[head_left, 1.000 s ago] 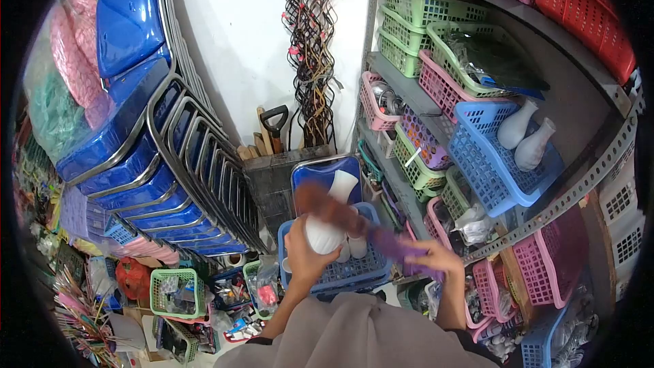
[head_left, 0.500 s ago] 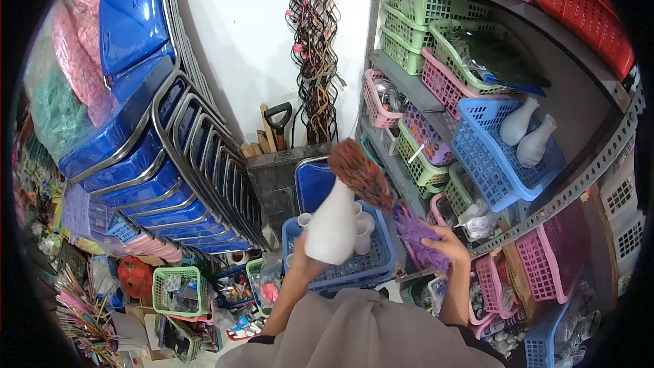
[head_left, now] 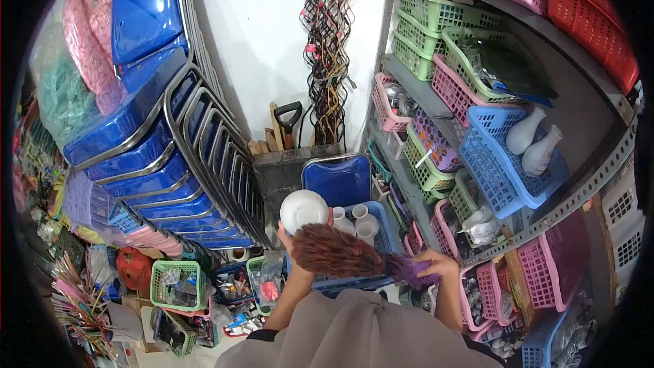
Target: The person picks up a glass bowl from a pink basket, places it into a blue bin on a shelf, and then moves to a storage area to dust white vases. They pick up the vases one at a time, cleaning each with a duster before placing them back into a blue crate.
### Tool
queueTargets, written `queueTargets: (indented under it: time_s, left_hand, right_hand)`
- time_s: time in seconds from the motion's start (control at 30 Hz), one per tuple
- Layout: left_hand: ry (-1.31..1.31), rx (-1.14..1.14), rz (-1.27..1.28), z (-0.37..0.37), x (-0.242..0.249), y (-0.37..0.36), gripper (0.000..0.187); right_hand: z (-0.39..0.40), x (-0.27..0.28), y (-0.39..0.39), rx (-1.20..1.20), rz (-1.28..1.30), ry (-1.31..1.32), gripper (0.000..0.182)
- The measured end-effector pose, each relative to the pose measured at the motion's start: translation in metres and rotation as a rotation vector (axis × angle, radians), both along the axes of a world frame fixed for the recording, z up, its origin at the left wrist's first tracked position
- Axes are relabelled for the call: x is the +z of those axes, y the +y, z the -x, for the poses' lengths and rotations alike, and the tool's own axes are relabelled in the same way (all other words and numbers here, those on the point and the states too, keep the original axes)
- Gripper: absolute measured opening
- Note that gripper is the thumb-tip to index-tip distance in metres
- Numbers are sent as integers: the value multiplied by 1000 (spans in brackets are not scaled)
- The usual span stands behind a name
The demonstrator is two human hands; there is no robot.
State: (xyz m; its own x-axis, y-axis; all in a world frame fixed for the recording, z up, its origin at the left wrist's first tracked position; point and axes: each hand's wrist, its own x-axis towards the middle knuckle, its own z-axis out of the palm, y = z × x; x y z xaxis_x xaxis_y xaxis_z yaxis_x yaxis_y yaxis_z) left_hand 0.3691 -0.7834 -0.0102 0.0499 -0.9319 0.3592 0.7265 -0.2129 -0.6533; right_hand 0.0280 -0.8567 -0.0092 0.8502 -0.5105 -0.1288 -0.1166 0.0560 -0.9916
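My left hand [head_left: 287,242] is closed around a white vase [head_left: 302,209], tipped so that its round base faces up. In my right hand [head_left: 437,266] is a feather duster [head_left: 337,252], gripped at its purple end. The brown feathers lie across the front of the vase and hide part of my left hand. Below them both stands a blue basket [head_left: 387,228] with several white vases [head_left: 366,227] in it, partly covered by the duster.
Stacked blue chairs [head_left: 143,136] rise on the left. A metal shelf [head_left: 415,85] on the right carries plastic baskets, including a blue one [head_left: 487,157] with two white vases [head_left: 541,152]. A blue chair seat [head_left: 336,180] is behind the floor basket. Small goods crowd the lower left.
The vase has moved up and left and turned from upright to base-up. The duster has swung down and left, from slanting beside the vase to lying nearly level across it.
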Motion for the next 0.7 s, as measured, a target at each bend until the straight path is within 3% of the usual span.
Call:
queueTargets:
  time_s: [0.07,0.1,0.13,0.23,0.27,0.3,0.37,0.4,0.5,0.53,0.63,0.7]
  left_hand:
    - [-478,193,-308,2,11,-2,71]
    - [-718,286,-460,2,15,-2,68]
    - [-727,231,-449,3,17,-1,67]
    - [-761,207,-420,8,23,2,68]
    - [-818,245,-439,8,23,2,68]
    - [-858,238,-442,3,7,-1,69]
    - [-776,263,-432,1,-7,-5,70]
    - [-753,236,-490,1,3,-4,71]
    - [-728,226,-524,-4,8,-1,74]
    - [-700,228,-523,-8,7,1,75]
    - [-704,253,-513,-13,7,5,76]
    - [-1035,283,-493,-15,8,14,77]
  right_hand:
    - [-9,6,3,21,85,-4,49]
    - [-25,17,7,-216,104,19,50]
    - [-36,23,10,-454,122,44,51]
    - [-45,26,10,-522,51,-33,50]
    - [-35,16,5,-341,8,78,49]
    - [-39,20,6,-341,7,78,49]
    - [-53,29,6,-117,299,67,48]
    - [-54,27,6,-251,180,98,47]
    - [-54,29,5,-359,172,5,47]
    - [-48,31,0,-188,176,150,51]
    - [-45,27,-4,-312,131,148,50]
    - [-51,28,-8,-385,203,183,49]
